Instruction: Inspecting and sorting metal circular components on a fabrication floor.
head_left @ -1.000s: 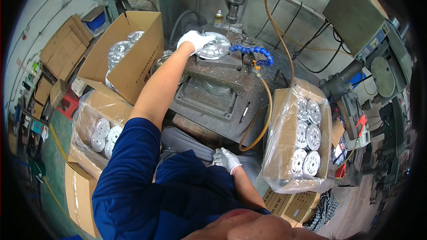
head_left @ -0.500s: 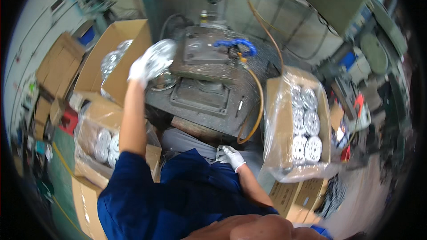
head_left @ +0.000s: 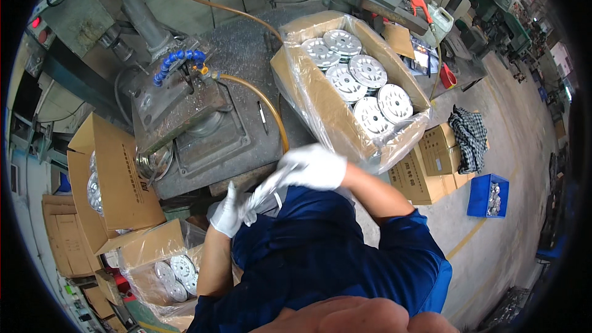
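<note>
In front of my lap, a shiny metal disc (head_left: pixel 264 195) is tilted nearly edge-on and blurred by motion. My left hand (head_left: pixel 227 214), in a white glove, grips its lower left edge with the thumb raised. At its upper right end is my right hand (head_left: pixel 316 166), also gloved; its fingers are closed round the edge and smeared. Whether a small tool is also in the right hand cannot be made out. Beyond my hands stands a machine with a flat metal base (head_left: pixel 213 148). Another shiny disc (head_left: pixel 157 161) lies at the base's left side.
A plastic-lined carton (head_left: pixel 295 95) with stacked slotted discs stands right of the machine. Two cartons with discs, one tall (head_left: pixel 126 176) and one lined (head_left: pixel 151 248), are at the left. An orange hose (head_left: pixel 265 102), a pen (head_left: pixel 263 117) and a blue bin (head_left: pixel 487 196) are also around.
My view has turned to the right. My left hand has come back from beside the machine to my lap with the disc. My right hand has risen from my lap to the disc.
</note>
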Demonstrator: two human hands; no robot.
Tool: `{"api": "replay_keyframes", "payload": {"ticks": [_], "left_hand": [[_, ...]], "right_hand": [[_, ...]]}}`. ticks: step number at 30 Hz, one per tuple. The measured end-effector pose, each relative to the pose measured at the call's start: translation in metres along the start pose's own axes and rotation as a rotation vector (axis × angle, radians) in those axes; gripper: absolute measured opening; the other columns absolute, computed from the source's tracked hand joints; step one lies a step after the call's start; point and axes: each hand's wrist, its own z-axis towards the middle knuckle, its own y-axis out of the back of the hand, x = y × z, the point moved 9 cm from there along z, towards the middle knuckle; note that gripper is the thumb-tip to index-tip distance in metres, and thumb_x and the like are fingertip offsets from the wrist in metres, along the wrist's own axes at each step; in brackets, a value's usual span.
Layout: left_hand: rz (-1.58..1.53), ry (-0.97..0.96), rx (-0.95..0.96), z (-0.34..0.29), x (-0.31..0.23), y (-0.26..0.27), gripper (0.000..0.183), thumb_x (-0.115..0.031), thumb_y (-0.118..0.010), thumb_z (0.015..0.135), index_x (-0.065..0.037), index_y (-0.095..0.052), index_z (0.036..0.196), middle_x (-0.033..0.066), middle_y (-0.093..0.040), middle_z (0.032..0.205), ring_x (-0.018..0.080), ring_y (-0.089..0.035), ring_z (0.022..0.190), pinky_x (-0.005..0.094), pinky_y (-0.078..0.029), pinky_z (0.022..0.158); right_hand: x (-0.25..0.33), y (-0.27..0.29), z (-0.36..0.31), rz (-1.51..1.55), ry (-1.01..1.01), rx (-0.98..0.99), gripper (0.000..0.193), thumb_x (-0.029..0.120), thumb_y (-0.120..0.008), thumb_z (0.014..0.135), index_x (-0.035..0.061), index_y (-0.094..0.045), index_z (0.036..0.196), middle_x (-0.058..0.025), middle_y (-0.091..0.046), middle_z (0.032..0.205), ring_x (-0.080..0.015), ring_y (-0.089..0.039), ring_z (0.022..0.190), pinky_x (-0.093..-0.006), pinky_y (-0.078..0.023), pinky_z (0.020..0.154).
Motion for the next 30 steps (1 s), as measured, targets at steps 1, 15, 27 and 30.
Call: {"api": "replay_keyframes", "payload": {"ticks": [1,15,27,30], "left_hand": [[0.065,-0.025,-0.093,-0.003,-0.008,0.009,0.089,-0.070,-0.038,0.084,0.002,-0.033,0.137,0.0134,-0.061,0.092,0.0152,-0.058,0.058,0.0239,-0.044,0.048],[-0.095,-0.182,-0.644,-0.086,-0.017,0.116,0.054,-0.049,-0.045,0.093,-0.003,-0.054,0.119,0.0032,-0.059,0.070,0.0107,-0.050,0.049,0.0224,-0.037,0.043],[-0.217,-0.324,-1.010,-0.236,0.041,0.257,0.043,-0.047,-0.056,0.089,-0.007,-0.061,0.104,-0.0037,-0.053,0.068,0.0074,-0.045,0.055,0.0208,-0.035,0.047],[-0.282,-0.458,-1.104,-0.262,0.055,0.261,0.036,-0.039,-0.058,0.090,-0.005,-0.062,0.105,-0.0018,-0.058,0.077,0.0070,-0.049,0.062,0.0216,-0.041,0.053]], "right_hand": [[-0.017,0.034,-0.012,0.085,-0.122,-0.132,0.031,0.033,-0.067,0.079,0.0072,-0.065,0.096,-0.0122,-0.065,0.090,-0.0222,-0.063,0.087,-0.0313,-0.049,0.077],[-0.287,0.233,0.043,0.183,-0.879,-0.992,0.047,0.039,-0.055,0.088,0.0097,-0.055,0.125,-0.0151,-0.064,0.100,-0.0279,-0.061,0.093,-0.0424,-0.051,0.075],[-0.242,0.216,0.087,-0.781,-0.869,-0.338,0.069,0.057,-0.029,0.091,0.0017,-0.058,0.119,-0.0203,-0.053,0.127,-0.0349,-0.048,0.121,-0.0401,-0.035,0.102],[-0.277,0.223,0.104,-0.811,-0.850,-0.392,0.067,0.055,-0.028,0.092,0.0058,-0.043,0.135,-0.0168,-0.039,0.141,-0.0329,-0.037,0.130,-0.0391,-0.026,0.109]]}}
